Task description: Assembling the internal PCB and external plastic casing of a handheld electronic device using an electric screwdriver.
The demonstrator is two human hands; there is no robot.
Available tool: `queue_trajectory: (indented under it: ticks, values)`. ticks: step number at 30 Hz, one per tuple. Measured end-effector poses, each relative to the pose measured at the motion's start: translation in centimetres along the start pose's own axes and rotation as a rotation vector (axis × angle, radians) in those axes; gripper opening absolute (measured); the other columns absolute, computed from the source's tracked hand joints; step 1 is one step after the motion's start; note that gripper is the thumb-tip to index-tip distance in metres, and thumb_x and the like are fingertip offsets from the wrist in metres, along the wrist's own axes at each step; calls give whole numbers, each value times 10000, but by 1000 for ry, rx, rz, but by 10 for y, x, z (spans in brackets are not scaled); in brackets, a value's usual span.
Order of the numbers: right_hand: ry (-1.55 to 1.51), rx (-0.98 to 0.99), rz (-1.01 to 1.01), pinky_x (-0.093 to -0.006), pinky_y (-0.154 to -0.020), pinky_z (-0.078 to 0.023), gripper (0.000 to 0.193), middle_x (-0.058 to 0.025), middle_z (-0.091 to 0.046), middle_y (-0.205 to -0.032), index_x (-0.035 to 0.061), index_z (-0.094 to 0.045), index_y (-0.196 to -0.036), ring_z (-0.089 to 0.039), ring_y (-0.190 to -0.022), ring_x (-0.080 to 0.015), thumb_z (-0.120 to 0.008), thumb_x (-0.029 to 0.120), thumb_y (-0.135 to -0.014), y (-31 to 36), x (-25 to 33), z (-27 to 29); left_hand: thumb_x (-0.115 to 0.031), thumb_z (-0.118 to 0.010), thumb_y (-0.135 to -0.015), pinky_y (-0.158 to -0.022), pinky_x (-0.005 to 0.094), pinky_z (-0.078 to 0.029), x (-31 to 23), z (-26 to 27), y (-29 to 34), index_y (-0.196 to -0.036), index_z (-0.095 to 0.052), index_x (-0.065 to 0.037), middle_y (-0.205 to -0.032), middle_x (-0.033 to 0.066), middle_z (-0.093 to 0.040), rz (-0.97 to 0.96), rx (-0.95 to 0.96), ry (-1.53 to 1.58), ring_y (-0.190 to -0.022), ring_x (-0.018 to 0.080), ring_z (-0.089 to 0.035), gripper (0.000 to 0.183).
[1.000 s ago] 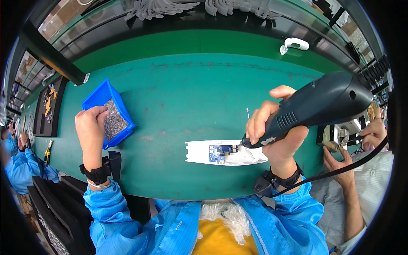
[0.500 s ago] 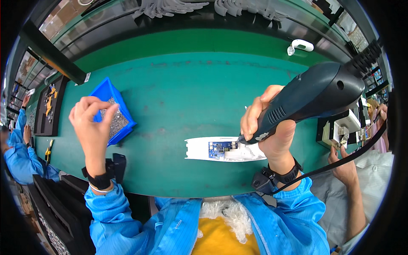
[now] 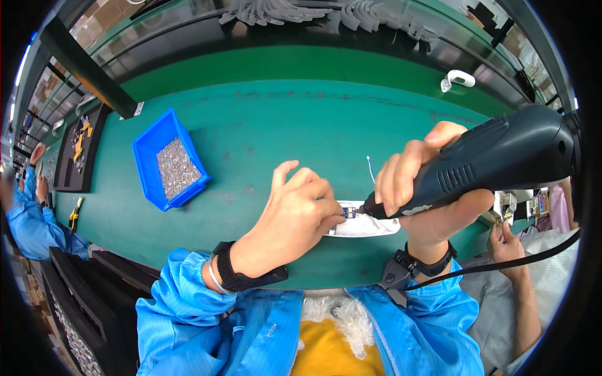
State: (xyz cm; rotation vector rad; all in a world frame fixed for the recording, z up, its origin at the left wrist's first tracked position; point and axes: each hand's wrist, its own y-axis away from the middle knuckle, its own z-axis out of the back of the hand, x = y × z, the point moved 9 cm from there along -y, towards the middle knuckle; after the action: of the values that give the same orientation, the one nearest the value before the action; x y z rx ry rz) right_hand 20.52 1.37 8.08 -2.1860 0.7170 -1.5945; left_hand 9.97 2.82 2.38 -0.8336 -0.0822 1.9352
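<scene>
My right hand [image 3: 407,172] is wrapped round a dark electric screwdriver [image 3: 501,156], its tip pointing down-left at a white plastic housing [image 3: 373,229] on the bench. A small blue circuit board [image 3: 349,213] shows inside the housing, partly covered by my left hand [image 3: 291,213]. The thumb and index finger of that hand are pinched together beside the board and close to the screwdriver tip; what they hold, if anything, is hidden. To the left stands a blue bin [image 3: 145,166] of small metal pieces that look like screws [image 3: 179,168].
A thin wire [image 3: 370,168] sticks up behind the housing. The screwdriver's black cord [image 3: 501,264] runs over my right wrist. A black tray [image 3: 63,172] and yellow-handled pliers [image 3: 75,216] lie far left. A co-worker's hand [image 3: 505,247] works at right, another person sits far left.
My left hand has moved right and down, from beside the blue bin to the housing, and now covers part of it. The screwdriver has shifted slightly right.
</scene>
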Motion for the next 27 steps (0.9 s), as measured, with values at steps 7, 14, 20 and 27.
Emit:
queue_trajectory:
  ticks: [7, 14, 20, 27]
  values:
    - [-131, 42, 20, -241, -371, -405, 727, -29, -441, -502, 63, -351, -1033, -433, -356, -120, -389, 716, -714, 1, -3, -15, -141, -693, -628, -911, 488, -252, -5, 8, 2, -668, -636, -102, -681, -4, -499, 7, -41, 19, -802, 172, -475, 80]
    - [-116, 98, 30, -249, -381, -404, 730, -55, -455, -506, 64, -352, -1035, -438, -362, -134, -410, 713, -705, 3, -7, -25, -162, -704, -615, -923, 495, -242, -3, 9, 9, -724, -636, -86, -707, 3, -510, 38, -17, -51, -833, 176, -475, 149]
    - [-6, 41, -49, -259, -387, -410, 726, -57, -447, -495, 62, -350, -1036, -443, -366, -141, -413, 708, -710, 6, -21, -28, -181, -719, -610, -953, 478, -294, 20, 9, 20, -1042, -534, 6, -910, 96, -572, 152, -8, 63, -1004, 271, -487, 506]
    - [39, 102, -134, -259, -394, -418, 726, -56, -447, -495, 61, -346, -1028, -449, -375, -141, -417, 709, -707, 10, -35, -39, -136, -705, -606, -868, 437, -404, 31, -8, 28, -1057, -518, 26, -970, 169, -580, 192, 279, 183, -907, 310, -556, 514]
